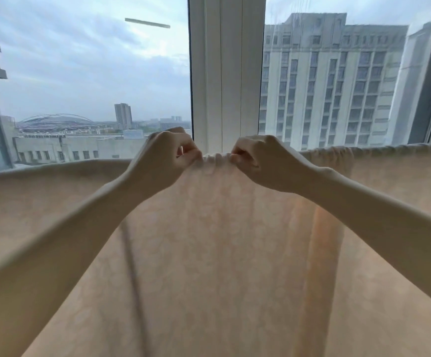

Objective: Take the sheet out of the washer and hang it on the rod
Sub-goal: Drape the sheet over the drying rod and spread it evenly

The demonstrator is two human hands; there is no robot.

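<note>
Curled fingers of the left hand [169, 154] and right hand [259, 157] pinch the sheet [222, 248] at its top edge, a short bunch between them. Outward from each fist the edge runs unheld.

A white window frame [227, 73] stands before a tall grey building [338, 81].

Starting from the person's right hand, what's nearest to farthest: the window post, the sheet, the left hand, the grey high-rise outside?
1. sheet, pinched by the right hand.
2. left hand, just left, across the bunched edge.
3. window post, behind both hands.
4. grey high-rise, outdoors, to the right.
</note>
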